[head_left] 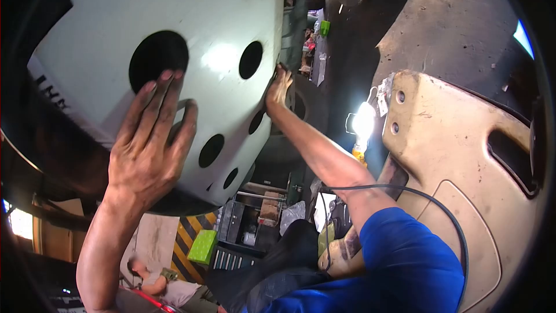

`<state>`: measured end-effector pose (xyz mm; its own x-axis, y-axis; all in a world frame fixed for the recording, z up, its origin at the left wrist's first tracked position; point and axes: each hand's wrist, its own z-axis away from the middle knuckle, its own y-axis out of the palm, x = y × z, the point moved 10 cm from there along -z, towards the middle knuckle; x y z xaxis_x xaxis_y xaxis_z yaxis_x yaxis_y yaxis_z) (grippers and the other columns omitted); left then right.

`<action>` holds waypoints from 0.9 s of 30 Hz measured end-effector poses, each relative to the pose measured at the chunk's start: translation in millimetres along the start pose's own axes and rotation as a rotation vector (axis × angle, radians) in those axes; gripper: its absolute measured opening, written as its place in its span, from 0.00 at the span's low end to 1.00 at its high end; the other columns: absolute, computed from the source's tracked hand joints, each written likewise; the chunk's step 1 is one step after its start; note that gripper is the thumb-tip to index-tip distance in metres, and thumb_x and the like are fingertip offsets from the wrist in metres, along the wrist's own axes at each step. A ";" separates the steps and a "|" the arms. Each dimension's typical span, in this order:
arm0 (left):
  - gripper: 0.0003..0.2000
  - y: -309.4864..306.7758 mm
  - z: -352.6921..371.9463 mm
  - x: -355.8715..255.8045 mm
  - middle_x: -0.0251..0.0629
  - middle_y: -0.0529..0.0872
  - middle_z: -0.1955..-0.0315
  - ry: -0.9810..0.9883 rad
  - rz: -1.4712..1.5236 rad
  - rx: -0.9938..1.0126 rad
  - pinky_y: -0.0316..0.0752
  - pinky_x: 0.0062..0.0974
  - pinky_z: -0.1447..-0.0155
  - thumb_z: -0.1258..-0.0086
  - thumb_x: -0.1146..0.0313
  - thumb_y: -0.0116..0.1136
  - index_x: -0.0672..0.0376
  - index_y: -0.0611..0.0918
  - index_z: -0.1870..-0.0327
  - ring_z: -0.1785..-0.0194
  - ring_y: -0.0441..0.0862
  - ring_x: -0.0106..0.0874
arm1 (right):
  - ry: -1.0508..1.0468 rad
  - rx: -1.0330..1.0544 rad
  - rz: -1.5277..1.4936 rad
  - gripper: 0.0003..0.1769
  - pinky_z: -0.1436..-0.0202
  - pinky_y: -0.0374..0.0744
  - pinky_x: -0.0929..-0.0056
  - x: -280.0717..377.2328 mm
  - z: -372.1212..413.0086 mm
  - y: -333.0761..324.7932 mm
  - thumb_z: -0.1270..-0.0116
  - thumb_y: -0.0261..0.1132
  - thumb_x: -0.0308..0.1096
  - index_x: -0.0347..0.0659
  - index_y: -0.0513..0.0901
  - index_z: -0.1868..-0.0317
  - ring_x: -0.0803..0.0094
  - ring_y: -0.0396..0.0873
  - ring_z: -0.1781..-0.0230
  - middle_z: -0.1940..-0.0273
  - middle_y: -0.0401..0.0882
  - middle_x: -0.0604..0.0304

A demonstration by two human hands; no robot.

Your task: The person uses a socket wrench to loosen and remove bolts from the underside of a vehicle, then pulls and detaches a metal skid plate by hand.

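Note:
A large white panel with several round dark holes fills the upper left. My left hand is over its lower left part, back toward the camera, fingers stretched out and spread; the fingertips are at the rim of the largest hole. Nothing is held in it. On the panel's right edge lies my right hand, its fingers extended upward and its palm against the edge. Part of this hand is hidden by its angle. Dark smudges mark the fingers of my left hand.
A lit work lamp hangs right of my right forearm. Beside it is a beige panel with a slot. A black cable crosses my right arm. Lower down are a tool tray, a green box and another person.

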<state>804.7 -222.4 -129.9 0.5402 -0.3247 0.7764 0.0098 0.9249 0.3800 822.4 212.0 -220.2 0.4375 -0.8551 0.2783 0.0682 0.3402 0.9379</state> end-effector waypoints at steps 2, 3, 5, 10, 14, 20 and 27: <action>0.14 0.1 -2.1 0.6 0.50 0.78 0.29 0.002 0.016 0.009 0.62 0.42 0.17 0.31 0.70 0.69 0.56 0.86 0.45 0.23 0.72 0.41 | 0.025 -0.001 0.051 0.22 0.24 0.65 0.48 -5.5 2.9 1.4 0.15 0.44 0.39 0.42 0.75 0.31 0.35 0.62 0.30 0.27 0.64 0.38; 0.14 0.4 -1.7 0.5 0.50 0.78 0.29 0.001 0.025 0.017 0.62 0.42 0.17 0.31 0.70 0.69 0.56 0.85 0.45 0.23 0.72 0.42 | 0.030 0.005 0.050 0.22 0.23 0.64 0.48 -9.5 5.7 1.8 0.14 0.43 0.40 0.42 0.75 0.31 0.35 0.61 0.29 0.27 0.63 0.38; 0.15 -4.2 3.3 1.1 0.51 0.79 0.30 0.012 0.011 0.017 0.62 0.42 0.18 0.31 0.71 0.69 0.58 0.84 0.44 0.23 0.73 0.42 | 0.027 0.017 0.043 0.24 0.22 0.62 0.49 -6.7 9.9 2.1 0.14 0.41 0.42 0.42 0.74 0.30 0.35 0.59 0.27 0.26 0.62 0.36; 0.17 -8.9 5.4 1.3 0.50 0.80 0.31 -0.004 -0.008 0.021 0.66 0.43 0.20 0.31 0.70 0.69 0.58 0.83 0.43 0.26 0.76 0.42 | 0.212 0.044 -0.213 0.28 0.20 0.59 0.50 -0.4 14.7 -5.8 0.14 0.39 0.48 0.41 0.73 0.28 0.36 0.59 0.25 0.26 0.60 0.33; 0.19 -7.0 6.2 2.2 0.48 0.80 0.31 -0.026 0.007 0.032 0.68 0.44 0.21 0.33 0.69 0.71 0.58 0.83 0.41 0.33 0.81 0.42 | 0.234 0.011 -0.373 0.29 0.22 0.60 0.52 4.8 15.2 -12.8 0.16 0.42 0.48 0.36 0.71 0.29 0.39 0.61 0.26 0.29 0.63 0.36; 0.25 -10.6 7.1 4.9 0.48 0.82 0.37 -0.031 -0.010 0.011 0.72 0.45 0.24 0.33 0.68 0.72 0.56 0.81 0.34 0.39 0.84 0.43 | 0.167 -0.042 -0.323 0.28 0.24 0.62 0.54 18.7 20.1 -32.9 0.18 0.45 0.46 0.33 0.71 0.30 0.43 0.66 0.30 0.34 0.68 0.37; 0.25 -14.8 -11.7 -11.4 0.49 0.83 0.43 0.041 -0.052 0.037 0.73 0.45 0.26 0.29 0.65 0.68 0.57 0.80 0.31 0.45 0.85 0.44 | 0.144 -0.179 -0.421 0.34 0.25 0.63 0.56 -16.5 16.9 -60.7 0.18 0.50 0.55 0.34 0.71 0.28 0.46 0.69 0.33 0.37 0.71 0.40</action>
<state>808.2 -230.1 -150.2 0.5737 -0.3632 0.7341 0.0085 0.8989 0.4381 795.9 198.8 -278.3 0.4572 -0.8746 -0.1612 0.4142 0.0490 0.9089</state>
